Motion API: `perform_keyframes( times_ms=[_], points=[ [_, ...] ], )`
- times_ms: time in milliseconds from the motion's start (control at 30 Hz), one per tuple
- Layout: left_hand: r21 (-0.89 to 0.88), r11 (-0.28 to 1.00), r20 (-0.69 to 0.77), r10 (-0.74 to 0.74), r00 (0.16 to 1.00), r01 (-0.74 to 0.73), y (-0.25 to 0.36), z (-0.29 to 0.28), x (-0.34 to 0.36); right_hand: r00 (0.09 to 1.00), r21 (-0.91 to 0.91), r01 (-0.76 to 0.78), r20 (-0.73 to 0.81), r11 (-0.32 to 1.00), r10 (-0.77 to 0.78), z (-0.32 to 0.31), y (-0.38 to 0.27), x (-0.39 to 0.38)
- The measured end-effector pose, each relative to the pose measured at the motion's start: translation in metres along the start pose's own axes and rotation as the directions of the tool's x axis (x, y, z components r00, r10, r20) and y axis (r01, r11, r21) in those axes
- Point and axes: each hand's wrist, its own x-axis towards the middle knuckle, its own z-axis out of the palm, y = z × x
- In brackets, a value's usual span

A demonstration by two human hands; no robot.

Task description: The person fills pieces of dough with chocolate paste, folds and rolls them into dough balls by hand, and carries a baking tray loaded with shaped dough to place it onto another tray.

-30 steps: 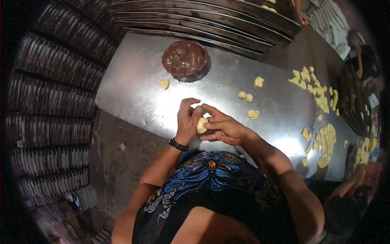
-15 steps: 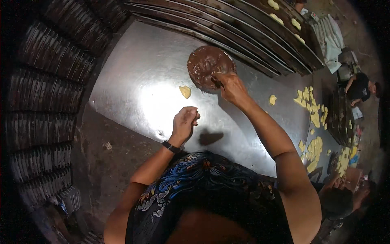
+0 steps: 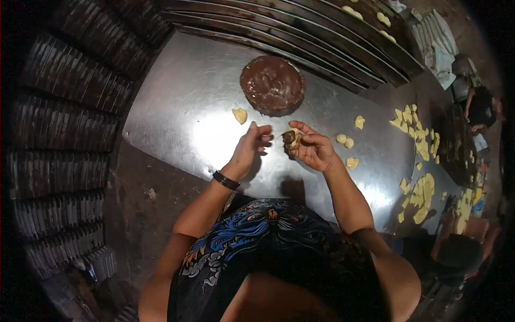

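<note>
In front of me, my right hand (image 3: 317, 152) grips a small piece of pale dough with a dab of dark brown filling (image 3: 289, 137) on it. My left hand (image 3: 251, 147) hovers just left of that piece, fingers bent and apart, with nothing in it. Beyond both hands sits a round mass of chocolate-brown filling (image 3: 272, 85), its top uneven and glossy. A loose yellow dough piece (image 3: 240, 116) lies between the filling and my left hand.
The hands are over a metal worktable (image 3: 166, 102). To the right lie two dough balls (image 3: 345, 140), single pieces, and scattered dough (image 3: 421, 198). Long dark trays (image 3: 322, 37) line the far edge; stacked metal pans (image 3: 56, 172) stand at left. Another person (image 3: 480, 110) is at far right.
My right hand has come back from the brown filling toward me and now holds dough with filling on it. My left hand has shifted slightly up and its fingers have opened.
</note>
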Motion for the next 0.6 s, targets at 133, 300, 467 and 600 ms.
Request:
perform_keyframes(
  times_ms=[133,300,467,600],
  points=[
    [-0.022,0.992,0.172,-0.12,0.978,0.126,-0.024,0.046,-0.006,0.997,0.042,0.067,-0.049,0.997,-0.065,-0.022,0.017,-0.038],
    [-0.054,0.997,0.06,0.055,0.997,-0.052,-0.062,0.084,-0.024,0.993,-0.041,0.059,-0.097,0.997,-0.063,-0.052,0.023,-0.08],
    [-0.453,0.89,-0.042,-0.074,0.996,0.047,-0.07,0.093,-0.037,0.981,0.021,-0.019,-0.194,1.0,0.023,-0.05,0.012,-0.103],
    [-0.423,0.903,0.037,-0.057,0.998,0.067,-0.078,0.072,-0.04,0.889,-0.211,-0.102,-0.459,0.972,-0.006,-0.032,0.004,-0.101]
  ],
)
